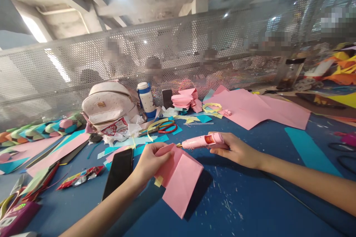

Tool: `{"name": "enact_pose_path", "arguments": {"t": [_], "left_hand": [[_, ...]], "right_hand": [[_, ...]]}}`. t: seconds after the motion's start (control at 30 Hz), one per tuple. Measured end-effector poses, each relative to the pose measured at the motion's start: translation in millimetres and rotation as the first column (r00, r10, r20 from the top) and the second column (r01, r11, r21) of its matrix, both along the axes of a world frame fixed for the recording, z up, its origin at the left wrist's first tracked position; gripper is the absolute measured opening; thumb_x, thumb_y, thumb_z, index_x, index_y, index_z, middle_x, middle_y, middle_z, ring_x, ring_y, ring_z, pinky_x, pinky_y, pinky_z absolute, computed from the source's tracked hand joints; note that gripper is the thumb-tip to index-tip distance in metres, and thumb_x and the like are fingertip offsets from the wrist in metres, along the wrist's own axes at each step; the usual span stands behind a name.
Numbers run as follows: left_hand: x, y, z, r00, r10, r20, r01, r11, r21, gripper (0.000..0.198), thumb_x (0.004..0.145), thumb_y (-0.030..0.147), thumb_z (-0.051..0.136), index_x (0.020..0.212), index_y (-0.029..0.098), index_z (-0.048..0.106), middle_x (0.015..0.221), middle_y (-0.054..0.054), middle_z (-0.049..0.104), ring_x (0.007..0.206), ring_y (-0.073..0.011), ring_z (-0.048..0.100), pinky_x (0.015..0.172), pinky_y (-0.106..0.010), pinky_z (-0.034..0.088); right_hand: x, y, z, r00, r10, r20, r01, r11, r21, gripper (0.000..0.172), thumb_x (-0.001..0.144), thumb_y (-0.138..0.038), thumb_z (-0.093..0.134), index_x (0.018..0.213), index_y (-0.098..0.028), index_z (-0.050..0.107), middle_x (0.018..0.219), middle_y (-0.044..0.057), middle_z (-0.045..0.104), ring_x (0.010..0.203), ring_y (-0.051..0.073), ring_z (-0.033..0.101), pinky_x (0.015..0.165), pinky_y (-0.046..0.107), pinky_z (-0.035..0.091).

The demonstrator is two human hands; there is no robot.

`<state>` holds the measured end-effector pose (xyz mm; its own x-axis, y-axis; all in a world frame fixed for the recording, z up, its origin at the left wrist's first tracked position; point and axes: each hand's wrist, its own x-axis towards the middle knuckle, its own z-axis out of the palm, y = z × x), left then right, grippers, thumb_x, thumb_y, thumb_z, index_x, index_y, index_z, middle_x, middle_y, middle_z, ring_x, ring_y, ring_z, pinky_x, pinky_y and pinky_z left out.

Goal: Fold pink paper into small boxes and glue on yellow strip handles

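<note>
My left hand pinches a folded sheet of pink paper between thumb and fingers, above the blue table. A crease runs through the paper, and one half hangs down to the right. In my right hand is a pink glue gun, its fingers wrapped round the handle. The gun's nozzle points left and reaches the paper's upper edge near my left fingertips; whether it touches, I cannot tell. Below my left hand, a small yellow piece shows at the paper's edge.
A black phone lies beside my left forearm, with a snack wrapper farther left. Red-handled scissors, a backpack and a bottle stand or lie behind. Large pink sheets cover the back right. Perforated metal panels close the far side.
</note>
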<state>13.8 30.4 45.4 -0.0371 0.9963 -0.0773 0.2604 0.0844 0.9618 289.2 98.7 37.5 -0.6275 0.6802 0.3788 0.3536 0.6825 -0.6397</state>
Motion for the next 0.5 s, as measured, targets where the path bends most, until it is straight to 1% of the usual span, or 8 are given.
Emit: {"name": "enact_pose_path", "arguments": {"t": [0.13, 0.3, 0.4, 0.5], "left_hand": [[0.8, -1.5, 2.0, 1.000, 0.002, -0.003, -0.002, 1.000, 0.008, 0.027, 0.066, 0.037, 0.075, 0.075, 0.013, 0.069, 0.070, -0.002, 0.063, 0.060, -0.0126, 0.056, 0.051, -0.019, 0.037], [1.8, -2.1, 5.6, 0.999, -0.013, 0.029, 0.012, 0.999, 0.033, 0.028, 0.066, 0.038, 0.076, 0.075, 0.013, 0.067, 0.071, -0.001, 0.063, 0.061, -0.0118, 0.055, 0.052, -0.019, 0.038], [1.8, -1.7, 6.9, 0.999, -0.013, 0.046, 0.011, 0.999, 0.046, 0.029, 0.064, 0.038, 0.077, 0.076, 0.014, 0.067, 0.071, -0.001, 0.063, 0.060, -0.0119, 0.056, 0.052, -0.019, 0.038], [1.5, -1.8, 7.1, 0.999, 0.001, 0.042, -0.003, 0.999, 0.042, 0.028, 0.065, 0.037, 0.077, 0.073, 0.014, 0.064, 0.068, 0.000, 0.061, 0.059, -0.0108, 0.054, 0.050, -0.018, 0.037]], "right_hand": [[1.7, 1.1, -2.2, 0.999, -0.004, 0.035, 0.003, 0.999, 0.039, 0.028, 0.089, -0.046, 0.058, 0.093, -0.019, 0.063, 0.084, 0.005, 0.067, 0.069, 0.018, 0.058, 0.064, 0.028, 0.047], [2.1, 0.4, -2.1, 0.999, -0.032, 0.041, 0.028, 0.993, 0.111, 0.026, 0.088, -0.045, 0.059, 0.092, -0.020, 0.062, 0.079, 0.003, 0.065, 0.066, 0.017, 0.055, 0.063, 0.028, 0.046], [2.2, -0.4, -1.0, 0.998, -0.051, 0.034, 0.046, 0.990, 0.130, 0.028, 0.087, -0.047, 0.059, 0.091, -0.020, 0.063, 0.078, 0.003, 0.064, 0.066, 0.017, 0.054, 0.063, 0.028, 0.045], [2.6, -0.7, 0.1, 0.998, -0.051, 0.048, 0.043, 0.988, 0.149, 0.028, 0.087, -0.049, 0.058, 0.087, -0.021, 0.062, 0.075, 0.002, 0.062, 0.064, 0.017, 0.052, 0.062, 0.028, 0.044]]}}
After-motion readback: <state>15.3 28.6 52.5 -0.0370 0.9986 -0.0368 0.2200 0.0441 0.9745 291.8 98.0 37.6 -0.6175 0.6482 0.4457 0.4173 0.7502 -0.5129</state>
